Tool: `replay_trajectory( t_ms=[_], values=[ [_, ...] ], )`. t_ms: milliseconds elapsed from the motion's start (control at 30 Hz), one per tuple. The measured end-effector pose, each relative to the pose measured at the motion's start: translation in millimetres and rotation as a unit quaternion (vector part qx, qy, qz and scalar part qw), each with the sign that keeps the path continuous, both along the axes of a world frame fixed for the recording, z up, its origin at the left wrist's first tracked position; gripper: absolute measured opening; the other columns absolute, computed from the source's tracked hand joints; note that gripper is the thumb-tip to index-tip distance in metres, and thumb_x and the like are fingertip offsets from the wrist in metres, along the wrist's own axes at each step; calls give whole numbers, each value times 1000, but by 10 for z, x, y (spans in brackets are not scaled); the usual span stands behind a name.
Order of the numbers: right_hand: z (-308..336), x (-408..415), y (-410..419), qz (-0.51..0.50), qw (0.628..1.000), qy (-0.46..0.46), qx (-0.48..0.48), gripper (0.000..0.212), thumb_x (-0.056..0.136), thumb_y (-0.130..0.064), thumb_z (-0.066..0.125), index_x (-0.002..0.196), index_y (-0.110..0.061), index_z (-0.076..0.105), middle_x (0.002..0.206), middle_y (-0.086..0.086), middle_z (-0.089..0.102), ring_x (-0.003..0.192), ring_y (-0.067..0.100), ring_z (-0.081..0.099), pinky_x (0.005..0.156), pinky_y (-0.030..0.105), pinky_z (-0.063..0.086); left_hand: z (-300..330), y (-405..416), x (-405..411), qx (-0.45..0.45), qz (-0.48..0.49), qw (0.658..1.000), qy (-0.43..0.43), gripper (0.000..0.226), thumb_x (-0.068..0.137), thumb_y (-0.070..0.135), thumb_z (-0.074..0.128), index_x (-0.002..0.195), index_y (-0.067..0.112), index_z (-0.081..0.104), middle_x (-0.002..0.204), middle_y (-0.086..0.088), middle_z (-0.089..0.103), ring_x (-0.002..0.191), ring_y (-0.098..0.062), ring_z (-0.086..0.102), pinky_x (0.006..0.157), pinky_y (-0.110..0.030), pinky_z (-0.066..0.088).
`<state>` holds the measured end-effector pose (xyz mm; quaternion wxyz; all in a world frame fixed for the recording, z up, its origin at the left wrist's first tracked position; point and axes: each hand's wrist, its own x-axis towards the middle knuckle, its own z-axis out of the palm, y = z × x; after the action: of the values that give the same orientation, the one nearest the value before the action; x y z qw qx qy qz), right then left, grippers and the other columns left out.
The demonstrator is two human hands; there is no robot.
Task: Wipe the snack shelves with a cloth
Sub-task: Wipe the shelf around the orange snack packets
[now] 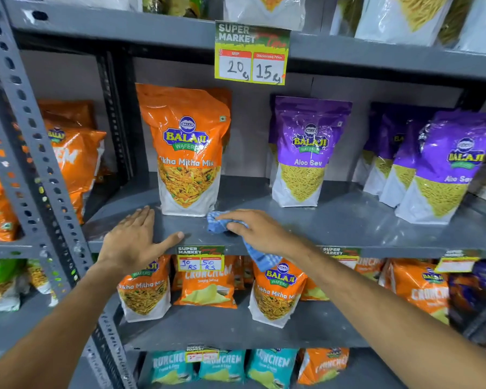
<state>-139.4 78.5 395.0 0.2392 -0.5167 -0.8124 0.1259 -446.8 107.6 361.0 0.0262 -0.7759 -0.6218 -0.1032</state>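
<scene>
A grey metal shelf (334,220) runs across the middle of the view. My right hand (260,230) presses a blue checked cloth (218,221) flat onto the shelf's front part, just right of an orange Tikha Mitha Mix bag (187,153). One end of the cloth hangs over the shelf edge below my wrist. My left hand (136,238) lies flat on the shelf to the left of the cloth, fingers spread, thumb near the front edge, holding nothing.
Purple Aloo Sev bags (306,155) stand on the same shelf to the right, more at far right (443,169). A perforated grey upright (31,153) rises at left. A price tag (251,54) hangs from the shelf above. Lower shelves hold orange and teal snack bags.
</scene>
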Motion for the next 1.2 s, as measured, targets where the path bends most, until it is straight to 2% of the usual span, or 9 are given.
replay_trajectory(
  t_ms=[267, 433, 567, 667, 800, 900, 1033, 1100, 1200],
  values=[
    [-158, -303, 65, -19, 995, -86, 44, 38, 105, -41, 43, 141, -37, 54, 149, -5, 52, 137, 17, 45, 103, 40, 44, -32, 5, -4, 4, -4, 1000, -6, 139, 71, 103, -4, 165, 3, 21, 174, -15, 21, 162, -26, 19, 133, -43, 17],
    [-184, 321, 4, -42, 995, -86, 38, 39, 105, -44, 41, 141, -38, 53, 150, -13, 52, 142, 10, 41, 108, 35, 40, -181, -281, 262, 99, -70, 991, -62, 105, 95, 83, 13, 167, 6, 5, 176, -12, 4, 164, -24, 10, 133, -42, 12],
    [-185, 835, -109, -73, 993, -85, 40, 38, 105, -43, 43, 140, -38, 54, 149, -14, 53, 142, 8, 41, 108, 33, 39, -280, -430, 889, 133, -154, 978, -47, 94, 102, 75, 24, 167, 9, 12, 175, -9, 9, 163, -23, 14, 132, -38, 11],
    [-191, 1174, -212, -85, 992, -81, 40, 37, 105, -42, 43, 140, -38, 55, 149, -14, 53, 143, 7, 39, 112, 31, 36, -255, -345, 1434, 126, -191, 973, -36, 104, 97, 83, 23, 166, 6, 17, 175, -10, 10, 162, -26, 18, 131, -36, 10],
    [-226, 1629, -317, -95, 992, -69, 35, 36, 104, -42, 44, 138, -39, 56, 147, -14, 55, 143, 9, 41, 113, 37, 38, -116, -189, 2028, 49, -218, 975, -13, 131, 76, 102, 9, 167, 8, 5, 176, -8, -2, 164, -21, 2, 130, -31, -2],
    [-204, 2001, -373, -83, 996, 11, 8, 32, 103, -40, 50, 133, -38, 61, 139, -13, 63, 133, 8, 53, 109, 34, 42, -56, -66, 2336, 10, -205, 979, 2, 147, 63, 110, 8, 167, 6, 2, 177, -10, -4, 164, -20, -1, 130, -31, -4],
    [13, 2686, -293, -171, 971, 160, 52, 31, 102, -32, 54, 131, -31, 65, 126, -3, 71, 112, 11, 66, 89, 21, 47, -70, -30, 2507, -26, -178, 983, 17, 152, 59, 113, 15, 167, 7, -3, 177, -8, -7, 164, -18, -3, 130, -30, -4],
    [129, 3058, -71, -227, 959, 151, 75, 34, 102, -34, 52, 133, -25, 64, 124, 5, 72, 109, 16, 65, 82, 22, 43, -64, -49, 2515, -36, -169, 985, 22, 151, 60, 113, 17, 167, 9, -4, 177, -6, -7, 164, -16, -3, 129, -28, -5],
    [244, 3378, 455, -294, 948, 114, 42, 37, 104, -33, 50, 136, -20, 61, 129, 13, 68, 120, 31, 62, 91, 26, 42, -36, -77, 2519, -36, -153, 987, 29, 148, 61, 112, 18, 168, 12, -2, 177, -2, -6, 163, -13, -3, 127, -26, -7]
  ],
)
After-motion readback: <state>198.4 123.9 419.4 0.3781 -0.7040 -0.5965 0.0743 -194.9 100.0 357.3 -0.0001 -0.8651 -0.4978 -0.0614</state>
